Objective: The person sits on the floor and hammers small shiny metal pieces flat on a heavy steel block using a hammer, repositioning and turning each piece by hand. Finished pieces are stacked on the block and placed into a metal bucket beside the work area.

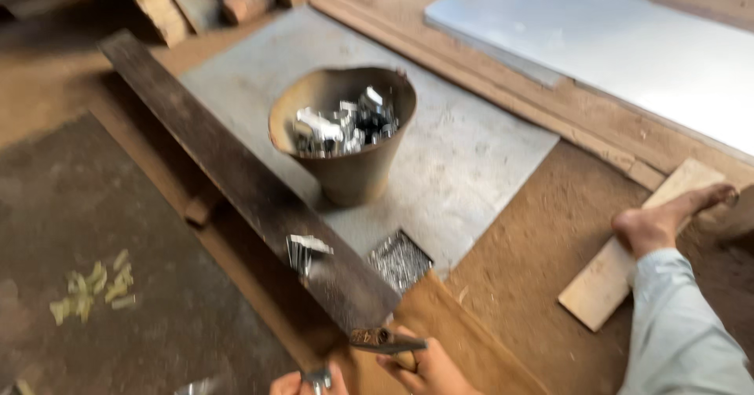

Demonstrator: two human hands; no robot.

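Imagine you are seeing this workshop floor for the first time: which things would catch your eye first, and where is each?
The rusty brown metal bucket at the centre, filled with shiny metal pieces, stands out on a grey sheet. A long dark plank runs diagonally past its left side. At the bottom edge, the right hand grips a hammer, and a bare foot rests on a pale board at right.

My left hand [302,382] low at frame edge, fingers pinched closed. My right hand [428,371] beside it, fingers curled shut. My bare foot [667,218] stretched right.
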